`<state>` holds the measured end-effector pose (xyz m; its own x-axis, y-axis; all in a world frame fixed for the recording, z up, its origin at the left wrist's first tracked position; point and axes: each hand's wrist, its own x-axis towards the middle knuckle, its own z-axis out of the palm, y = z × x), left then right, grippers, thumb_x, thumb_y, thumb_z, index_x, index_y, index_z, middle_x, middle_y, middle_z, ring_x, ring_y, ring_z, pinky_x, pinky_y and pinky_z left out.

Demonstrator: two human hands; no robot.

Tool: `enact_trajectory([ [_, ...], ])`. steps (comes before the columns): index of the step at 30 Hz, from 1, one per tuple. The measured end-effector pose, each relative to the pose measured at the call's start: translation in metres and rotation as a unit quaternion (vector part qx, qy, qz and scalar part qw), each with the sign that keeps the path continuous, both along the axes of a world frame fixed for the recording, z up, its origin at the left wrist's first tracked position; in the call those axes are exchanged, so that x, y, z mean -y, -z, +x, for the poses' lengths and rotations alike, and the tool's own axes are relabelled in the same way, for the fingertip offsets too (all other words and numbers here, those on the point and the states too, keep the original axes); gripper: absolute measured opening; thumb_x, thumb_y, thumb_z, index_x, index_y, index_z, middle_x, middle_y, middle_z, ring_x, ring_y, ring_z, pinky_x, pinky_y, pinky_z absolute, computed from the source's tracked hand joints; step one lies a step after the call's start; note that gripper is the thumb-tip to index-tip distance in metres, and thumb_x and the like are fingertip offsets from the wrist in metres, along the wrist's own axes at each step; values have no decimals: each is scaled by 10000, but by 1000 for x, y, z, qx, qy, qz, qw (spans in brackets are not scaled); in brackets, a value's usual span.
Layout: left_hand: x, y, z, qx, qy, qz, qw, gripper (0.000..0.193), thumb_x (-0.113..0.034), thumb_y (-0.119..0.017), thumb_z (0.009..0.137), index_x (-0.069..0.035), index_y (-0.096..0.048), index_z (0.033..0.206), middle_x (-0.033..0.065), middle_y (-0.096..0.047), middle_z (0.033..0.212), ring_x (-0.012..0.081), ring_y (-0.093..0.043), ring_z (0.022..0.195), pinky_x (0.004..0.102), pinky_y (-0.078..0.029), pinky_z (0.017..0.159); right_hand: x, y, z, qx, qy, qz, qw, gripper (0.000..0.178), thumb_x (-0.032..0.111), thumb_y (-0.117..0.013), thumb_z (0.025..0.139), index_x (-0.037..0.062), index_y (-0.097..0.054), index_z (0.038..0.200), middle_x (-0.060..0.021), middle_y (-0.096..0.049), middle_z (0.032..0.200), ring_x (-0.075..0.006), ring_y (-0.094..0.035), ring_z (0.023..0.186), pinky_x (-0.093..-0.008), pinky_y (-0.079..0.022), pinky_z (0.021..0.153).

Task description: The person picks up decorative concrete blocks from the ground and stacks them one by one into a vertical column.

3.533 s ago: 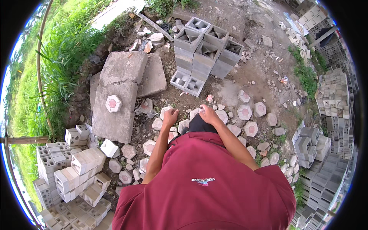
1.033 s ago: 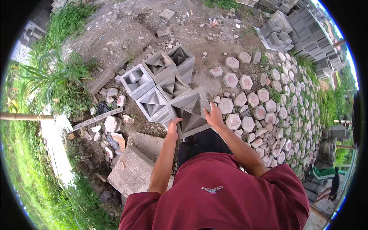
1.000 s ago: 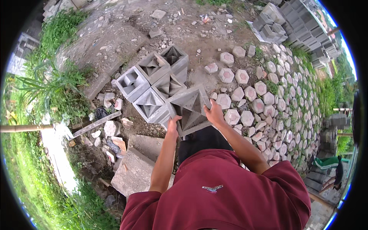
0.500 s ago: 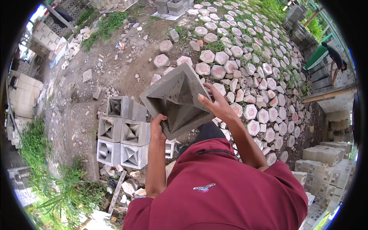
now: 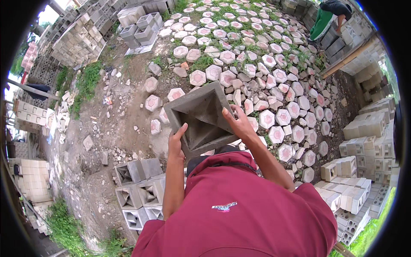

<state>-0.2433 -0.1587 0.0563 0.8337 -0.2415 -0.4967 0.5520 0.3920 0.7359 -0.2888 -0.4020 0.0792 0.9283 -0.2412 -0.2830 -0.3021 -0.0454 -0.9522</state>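
A square grey concrete vent block (image 5: 199, 124), with a raised rim and a deep folded recess, is held up in front of my body. It sits slightly turned, its recessed face toward me. My left hand (image 5: 176, 143) grips the lower left side with the thumb over the rim. On the right side, my right hand (image 5: 239, 123) clasps the block, thumb along the rim; the other fingers of both hands are mostly hidden behind it. Similar vent blocks (image 5: 136, 171) stand grouped on the ground below left, partly covered by my left arm.
Hexagonal pavers (image 5: 267, 119) with reddish centres cover the ground ahead and right, among rubble and grass. Hollow blocks (image 5: 143, 32) stand at the far left, and pale block stacks (image 5: 364, 150) line the right. A person (image 5: 336, 13) bends over at the far right beside a wooden beam (image 5: 349, 58).
The view has shifted forward, bringing more of the far stacks in; the grouped vent blocks sit lower in it. The held block has turned slightly between my hands, its recess more squarely toward me.
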Motion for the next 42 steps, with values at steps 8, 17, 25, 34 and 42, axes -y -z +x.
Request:
enact_trajectory([
  [8,87,-55,61,42,59,-53,996,614,-466,-544,946,0,-464,1337,145,-580,1243,264,-614,1075,385,-514,919,50,-8,0,48,197,57,978,786,606,-611,857,-14,-458,1317,-158,-605,1053,-194,-548,966,-328,-442,835],
  [17,188,-30,135,21,165,-91,982,612,-475,-526,942,-14,-471,1340,133,-569,1265,267,-591,1095,387,-482,949,111,-30,22,24,336,20,941,719,551,-537,926,-44,-465,1323,-189,-592,1165,-201,-529,1061,-321,-403,933],
  [25,266,-32,255,33,267,-57,962,639,-453,-543,945,8,-439,1376,121,-538,1303,227,-552,1148,335,-436,982,167,-40,111,37,373,33,927,842,563,-624,860,-45,-403,1400,-224,-556,1255,-249,-525,1156,-351,-387,1002],
  [34,328,-45,363,74,322,74,941,518,-284,-714,820,22,-569,1212,103,-630,1064,205,-616,925,323,-486,815,221,-28,214,82,405,48,909,884,565,-695,802,-57,-429,1371,-227,-575,1228,-275,-544,1147,-365,-433,958],
  [42,398,-27,401,70,346,142,925,378,-162,-674,752,2,-610,1086,66,-619,938,186,-593,833,307,-456,765,276,-19,243,40,431,22,901,832,558,-675,819,-76,-474,1320,-212,-602,1191,-256,-563,1107,-343,-422,967],
])
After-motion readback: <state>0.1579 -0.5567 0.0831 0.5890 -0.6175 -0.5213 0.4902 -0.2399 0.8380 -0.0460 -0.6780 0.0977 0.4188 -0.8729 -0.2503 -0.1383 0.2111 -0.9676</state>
